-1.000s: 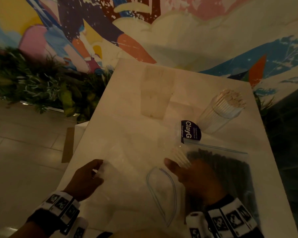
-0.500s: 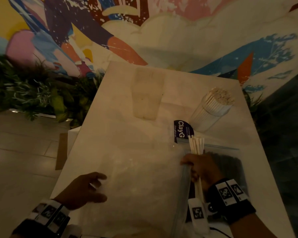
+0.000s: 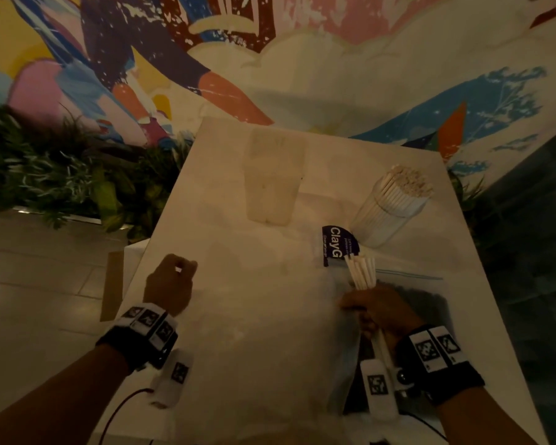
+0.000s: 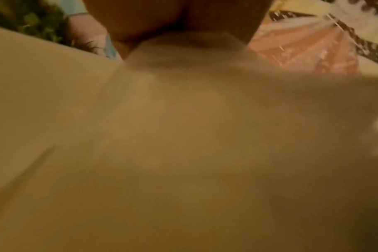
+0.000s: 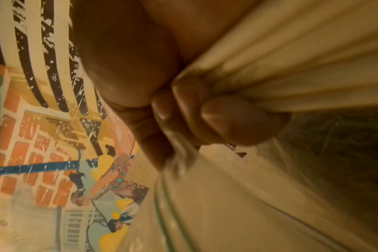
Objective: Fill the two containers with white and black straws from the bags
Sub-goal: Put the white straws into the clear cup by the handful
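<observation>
My right hand (image 3: 377,311) grips a bundle of white straws (image 3: 362,272) pointing up and away; in the right wrist view my fingers (image 5: 207,109) curl round the white straws (image 5: 291,59). My left hand (image 3: 170,282) is curled at the table's left side and holds the edge of a nearly empty clear zip bag (image 3: 254,319); the left wrist view is blurred, with the hand (image 4: 173,20) on the plastic (image 4: 183,119). A clear container (image 3: 395,200) packed with white straws stands at the far right. A second, empty clear container (image 3: 275,181) stands behind the middle. A bag of black straws (image 3: 426,303) lies under my right hand.
The white table (image 3: 225,226) is narrow, with a tiled floor to its left and plants (image 3: 55,184) beyond that. A dark "ClayG" label (image 3: 336,245) lies next to the full container. A painted mural wall (image 3: 302,59) rises behind the table's far edge.
My right hand has drawn the white straws out of the clear bag and turned them upright. My left hand has slid forward along the table's left side with the bag's edge.
</observation>
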Demonstrator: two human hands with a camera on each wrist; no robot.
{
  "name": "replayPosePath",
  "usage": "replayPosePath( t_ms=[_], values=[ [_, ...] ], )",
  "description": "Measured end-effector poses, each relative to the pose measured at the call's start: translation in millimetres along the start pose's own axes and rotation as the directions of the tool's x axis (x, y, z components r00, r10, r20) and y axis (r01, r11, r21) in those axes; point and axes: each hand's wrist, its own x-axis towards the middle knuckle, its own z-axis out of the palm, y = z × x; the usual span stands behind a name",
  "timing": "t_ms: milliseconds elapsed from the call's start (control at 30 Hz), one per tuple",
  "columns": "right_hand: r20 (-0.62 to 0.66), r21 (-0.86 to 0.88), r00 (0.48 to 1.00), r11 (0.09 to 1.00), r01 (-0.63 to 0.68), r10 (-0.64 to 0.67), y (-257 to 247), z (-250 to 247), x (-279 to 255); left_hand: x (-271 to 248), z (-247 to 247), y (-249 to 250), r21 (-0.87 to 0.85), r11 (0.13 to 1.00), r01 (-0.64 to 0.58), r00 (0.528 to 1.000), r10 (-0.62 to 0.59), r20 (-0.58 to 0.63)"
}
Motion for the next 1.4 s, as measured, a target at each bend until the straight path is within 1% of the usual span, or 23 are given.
replayPosePath(
  t_ms=[67, 167, 200, 267, 333, 400, 433, 467, 500, 567, 633, 700, 733, 800, 900, 1000, 1100, 1167, 1233, 1300, 1333, 1367, 1400],
  values=[
    [0.053, -0.024, 0.999, 1.0, 0.012, -0.01, 0.3, -0.3, -0.8, 1.5, -4.7, -3.6, 0.044, 0.998, -0.035, 0.999, 0.036, -0.006],
    [0.069, -0.041, 0.996, 0.997, 0.061, -0.058, -3.0, 12.1, 1.6, 12.3, -16.5, -6.3, 0.029, 0.999, 0.036, 0.997, -0.034, -0.063],
    [0.04, -0.034, 0.997, 0.997, 0.072, -0.071, -2.5, 15.9, 3.9, 17.4, -20.3, -8.2, -0.032, 0.996, 0.086, 0.995, -0.087, -0.055],
    [0.002, 0.006, 0.998, 0.998, 0.061, -0.061, 3.8, 20.1, 5.5, 18.6, -29.0, -12.1, -0.256, 0.933, 0.252, 0.968, -0.244, 0.064],
    [0.009, -0.052, 1.0, 0.999, 0.003, -0.002, 19.3, 20.6, 0.6, 1.4, -40.3, -16.7, -0.305, 0.856, 0.418, 0.898, -0.339, 0.279],
    [0.05, -0.125, 0.995, 0.989, -0.079, 0.086, 35.7, 23.2, -7.9, -17.7, -41.7, -22.5, -0.126, 0.858, 0.499, 0.791, -0.39, 0.472],
    [0.077, -0.124, 0.991, 0.987, -0.103, 0.113, 42.8, 26.4, -9.2, -24.9, -35.3, -24.8, -0.056, 0.857, 0.511, 0.748, -0.412, 0.521],
    [0.093, -0.112, 0.988, 0.988, -0.109, 0.119, 47.7, 31.2, -8.7, -30.6, -26.3, -25.2, -0.012, 0.873, 0.487, 0.743, -0.407, 0.532],
    [0.088, -0.113, 0.99, 0.988, -0.102, 0.112, 49.6, 36.6, -6.7, -33.4, -16.0, -24.4, 0.046, 0.906, 0.42, 0.774, -0.384, 0.504],
    [0.032, -0.144, 0.996, 0.987, -0.077, 0.083, 48.4, 44.1, 1.2, -31.6, 2.7, -22.8, 0.123, 0.963, 0.24, 0.874, -0.269, 0.404],
    [-0.035, -0.121, 0.996, 0.989, -0.082, 0.078, 43.4, 46.2, 7.2, -28.5, 14.4, -22.4, 0.087, 0.989, 0.119, 0.94, -0.14, 0.312],
    [-0.075, -0.082, 0.993, 0.992, -0.092, 0.085, 39.3, 46.3, 10.0, -28.6, 19.9, -26.1, 0.005, 1.0, -0.025, 0.971, 0.024, 0.236],
    [-0.084, -0.078, 0.992, 0.992, -0.098, 0.092, 39.1, 46.9, 10.5, -30.8, 21.5, -26.8, -0.019, 0.993, -0.116, 0.965, 0.117, 0.234],
    [-0.087, -0.078, 0.99, 0.99, -0.118, 0.111, 43.8, 47.6, 11.6, -33.0, 22.8, -31.6, 0.039, 0.96, -0.278, 0.906, 0.248, 0.343],
    [-0.073, -0.16, 0.981, 0.969, -0.187, 0.177, 51.3, 41.9, 10.8, -22.6, 18.6, -49.4, 0.34, 0.845, -0.414, 0.804, 0.165, 0.571],
    [-0.087, -0.21, 0.974, 0.952, -0.222, 0.208, 56.3, 35.7, 7.6, -10.8, 8.7, -60.7, 0.494, 0.673, -0.551, 0.734, 0.109, 0.671],
    [-0.177, -0.26, 0.967, 0.939, -0.227, 0.184, 57.9, 40.2, 4.8, -8.0, -0.2, -48.6, 0.531, 0.617, -0.581, 0.699, 0.044, 0.714],
    [-0.294, -0.223, 0.945, 0.951, -0.216, 0.146, 46.9, 34.2, -3.0, -9.1, -9.8, -22.3, 0.514, 0.614, -0.599, 0.716, 0.125, 0.686],
    [-0.405, -0.107, 0.911, 0.985, -0.132, 0.078, 20.3, 15.1, -18.2, -10.9, -18.7, 15.7, 0.417, 0.642, -0.644, 0.733, 0.36, 0.577],
    [-0.537, -0.058, 0.843, 0.998, 0.012, -0.041, -17.1, -11.2, -32.7, -13.8, -23.2, 61.3, 0.204, 0.693, -0.691, 0.704, 0.583, 0.405],
    [-0.592, -0.036, 0.791, 0.986, 0.161, -0.151, -35.9, -26.5, -37.0, -16.2, -22.1, 87.0, 0.094, 0.694, -0.714, 0.675, 0.646, 0.357],
    [-0.619, -0.019, 0.722, 0.925, 0.379, -0.308, -54.9, -40.9, -39.4, -18.9, -18.3, 113.5, 0.013, 0.672, -0.74, 0.636, 0.694, 0.337],
    [-0.627, -0.024, 0.62, 0.807, 0.591, -0.473, -73.6, -54.4, -40.8, -21.6, -11.7, 139.4, -0.046, 0.642, -0.766, 0.594, 0.732, 0.334]
  ],
)
